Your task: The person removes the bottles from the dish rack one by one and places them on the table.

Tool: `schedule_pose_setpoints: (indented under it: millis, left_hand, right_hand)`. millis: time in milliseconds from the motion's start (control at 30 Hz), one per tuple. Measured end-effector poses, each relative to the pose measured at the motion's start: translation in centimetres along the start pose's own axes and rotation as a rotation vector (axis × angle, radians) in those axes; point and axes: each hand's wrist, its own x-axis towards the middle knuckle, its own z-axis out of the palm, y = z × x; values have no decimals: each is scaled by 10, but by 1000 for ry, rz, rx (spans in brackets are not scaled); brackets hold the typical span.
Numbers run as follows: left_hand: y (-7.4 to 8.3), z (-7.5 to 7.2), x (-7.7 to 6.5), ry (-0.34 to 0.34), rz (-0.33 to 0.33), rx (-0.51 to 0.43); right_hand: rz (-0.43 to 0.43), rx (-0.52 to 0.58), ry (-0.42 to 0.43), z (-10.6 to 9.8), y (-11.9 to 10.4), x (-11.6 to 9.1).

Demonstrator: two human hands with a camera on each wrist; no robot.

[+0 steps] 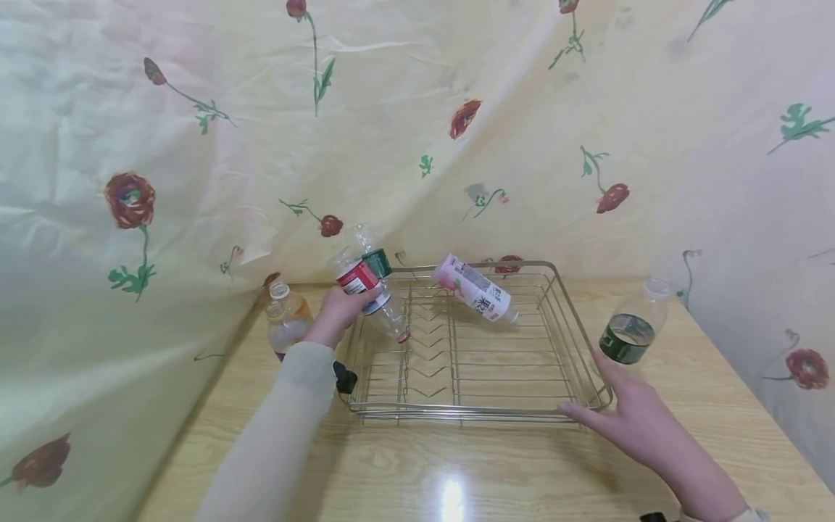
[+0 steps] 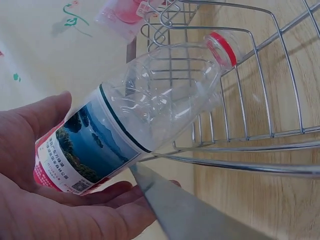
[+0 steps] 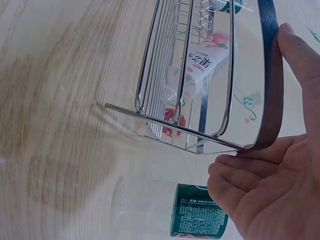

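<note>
Red-and-blue bottle label (image 2: 95, 142), red-flowered cream backdrop (image 1: 391, 181)

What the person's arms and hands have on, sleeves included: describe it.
The left hand and right hand are gloveless. The left sleeve is long, pale and plain; a small black object sits at its cuff. Only a sliver of the pale right sleeve shows, with a black piece beside it.

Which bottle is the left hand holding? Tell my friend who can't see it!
Find the wire rack on the wooden table, then go to its left side. There the left hand grips a slanting clear bottle. It has a red neck ring and a red-and-blue label, unlike the green-labelled bottle behind it.
</note>
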Motion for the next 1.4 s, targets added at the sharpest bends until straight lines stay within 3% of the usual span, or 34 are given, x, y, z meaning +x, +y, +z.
schedule_pose_setpoints:
  millis: [633, 1400]
  left_hand:
    - [-5, -9, -1, 60, 5, -83]
    - [13, -7, -27, 81, 187, -123]
  right_hand:
    - [-25, 14, 11, 2, -2, 2]
    - [-2, 14, 7, 0, 2, 1]
